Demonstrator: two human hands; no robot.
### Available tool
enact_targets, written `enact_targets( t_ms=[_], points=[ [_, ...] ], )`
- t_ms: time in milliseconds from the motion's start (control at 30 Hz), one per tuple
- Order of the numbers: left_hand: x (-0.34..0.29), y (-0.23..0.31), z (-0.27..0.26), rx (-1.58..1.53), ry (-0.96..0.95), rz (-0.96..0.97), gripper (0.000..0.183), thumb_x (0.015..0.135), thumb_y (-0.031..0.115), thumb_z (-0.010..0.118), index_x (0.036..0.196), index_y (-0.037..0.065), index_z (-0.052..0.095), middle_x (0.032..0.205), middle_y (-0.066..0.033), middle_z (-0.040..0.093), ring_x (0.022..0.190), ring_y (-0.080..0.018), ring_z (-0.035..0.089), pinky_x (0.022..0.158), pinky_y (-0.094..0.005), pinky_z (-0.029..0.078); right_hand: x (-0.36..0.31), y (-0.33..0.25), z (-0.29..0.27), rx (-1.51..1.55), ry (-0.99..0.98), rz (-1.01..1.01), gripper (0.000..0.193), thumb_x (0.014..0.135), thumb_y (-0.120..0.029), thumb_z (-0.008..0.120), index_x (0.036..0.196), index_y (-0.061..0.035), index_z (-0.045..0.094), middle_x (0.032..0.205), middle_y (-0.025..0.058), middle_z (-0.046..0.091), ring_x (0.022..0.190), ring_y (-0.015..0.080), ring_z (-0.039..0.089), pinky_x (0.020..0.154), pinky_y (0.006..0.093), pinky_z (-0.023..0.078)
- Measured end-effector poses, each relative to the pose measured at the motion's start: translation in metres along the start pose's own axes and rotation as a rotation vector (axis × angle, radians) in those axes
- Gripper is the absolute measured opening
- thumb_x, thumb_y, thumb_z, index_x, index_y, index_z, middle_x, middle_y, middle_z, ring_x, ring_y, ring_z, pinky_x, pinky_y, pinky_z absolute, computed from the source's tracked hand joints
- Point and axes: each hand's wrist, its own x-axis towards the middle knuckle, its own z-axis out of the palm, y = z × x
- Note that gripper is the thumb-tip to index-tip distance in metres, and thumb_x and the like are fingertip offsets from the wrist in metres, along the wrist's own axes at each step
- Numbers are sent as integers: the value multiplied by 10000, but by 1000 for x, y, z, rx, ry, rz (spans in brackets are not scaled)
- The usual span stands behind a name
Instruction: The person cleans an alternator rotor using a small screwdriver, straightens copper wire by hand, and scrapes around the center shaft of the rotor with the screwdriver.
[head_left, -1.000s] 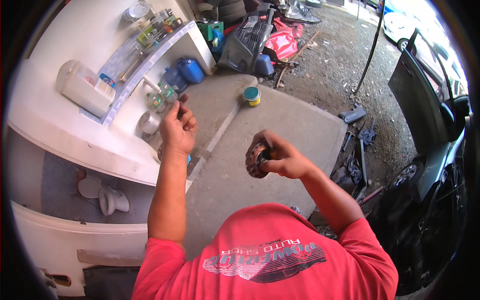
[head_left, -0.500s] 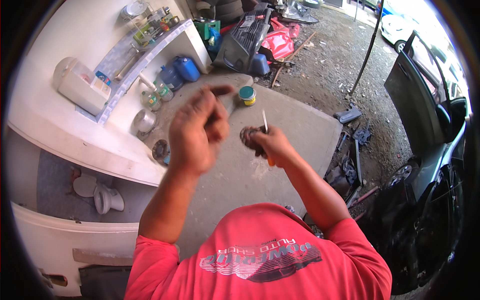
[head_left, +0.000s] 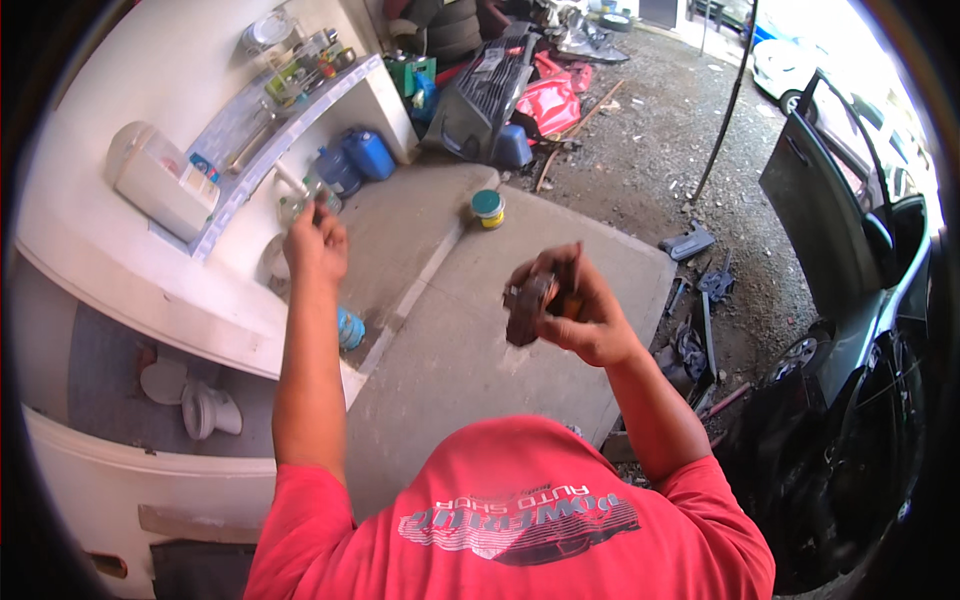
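My right hand (head_left: 592, 312), over the concrete slab, grips a dark, greasy round metal part (head_left: 527, 308). An orange handle (head_left: 572, 305), seemingly a screwdriver's, shows between the fingers of that same hand. Off to the left, my left hand (head_left: 318, 245) is raised in front of the wall below the counter. Its fingers are curled together, and whether something small is between them cannot be made out. A blue container (head_left: 350, 328) stands beside my left forearm. Beyond both hands, a small tub with a green lid (head_left: 488, 208) sits on the slab.
Left is a tiled counter (head_left: 235, 165), with blue jugs (head_left: 368, 155) under its far end. Car panels (head_left: 485, 95) and tyres (head_left: 452, 30) are piled on the far gravel. On the right stand a thin pole (head_left: 728, 110) and a car with an open door (head_left: 825, 190).
My left hand has swung left, away from the right hand. The right hand has shifted slightly right and turned, so the tool's pale shaft no longer shows clearly.
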Motion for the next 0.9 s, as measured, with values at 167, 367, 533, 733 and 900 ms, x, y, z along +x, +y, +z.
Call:
enact_targets(
  t_ms=[167, 367, 533, 733, 900],
  points=[
    [-62, -11, -24, -76, -44, -87, 283, 1099, 232, 529, 1243, 4, 616, 836, 39, 497, 552, -54, 323, 503, -238, 260, 26, -22, -26, -625, 704, -175, 388, 845, -50, 687, 1217, -23, 582, 1056, 82, 690, 986, 124, 655, 903, 288, 540],
    [-174, 13, 16, 583, -995, -96, 304, 1084, 245, 548, 1188, -14, 668, 773, 13, 574, 626, -66, 465, 567, -232, 378, 38, -17, -53, -656, 799, 181, 367, 836, -104, 716, 1183, -35, 616, 901, 66, 703, 683, 123, 629, 565, 270, 499],
    [-175, -35, 35, 1133, -1296, -678, 339, 1056, 235, 574, 1299, 25, 682, 881, 15, 619, 721, -63, 498, 651, -236, 418, 44, -37, -41, -392, 752, 63, 308, 868, -90, 722, 1157, -54, 619, 874, 46, 687, 560, 66, 537, 455, 244, 420],
    [-140, -85, 11, 1143, -1104, -448, 333, 1055, 207, 617, 1349, 56, 653, 979, -9, 659, 807, -66, 532, 725, -257, 480, 36, -62, -26, -416, 723, -9, 287, 883, -74, 718, 1150, -46, 615, 880, 40, 688, 568, 71, 545, 454, 242, 428],
    [-153, -83, 10, 1173, -1257, -333, 438, 1045, 174, 635, 1457, 38, 572, 1126, -47, 674, 901, -96, 594, 827, -283, 511, 29, -70, -31, -408, 852, -39, 306, 897, -84, 709, 1185, -38, 617, 923, 51, 691, 625, 83, 588, 454, 240, 440]
  ],
)
